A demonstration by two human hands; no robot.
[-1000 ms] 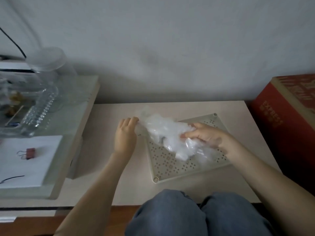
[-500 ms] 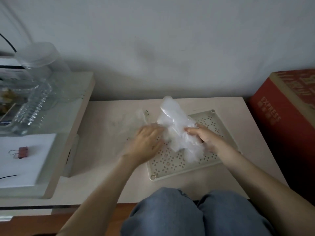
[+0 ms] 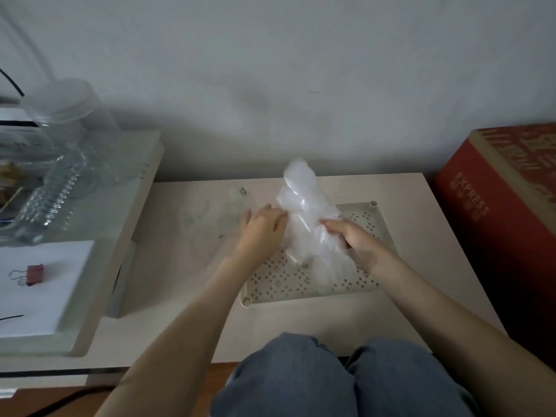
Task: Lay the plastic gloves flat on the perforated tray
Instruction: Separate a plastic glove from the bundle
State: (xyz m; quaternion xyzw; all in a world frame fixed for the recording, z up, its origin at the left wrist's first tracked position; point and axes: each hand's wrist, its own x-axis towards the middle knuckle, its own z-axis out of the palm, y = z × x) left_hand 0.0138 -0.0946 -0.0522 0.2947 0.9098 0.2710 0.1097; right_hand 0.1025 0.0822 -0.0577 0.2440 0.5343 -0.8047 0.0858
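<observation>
While the right hand grips the bunched plastic gloves upright above the perforated tray, the left hand presses their side, its fingers hidden.

Gloves recorded as translucent, milky white. Tray noted as cream, pierced in a repeating dot-and-diamond pattern. Worktop logged as pale beige. Box seen as red with white lettering. Clip: red, on white paper. Jeans: blue.
</observation>
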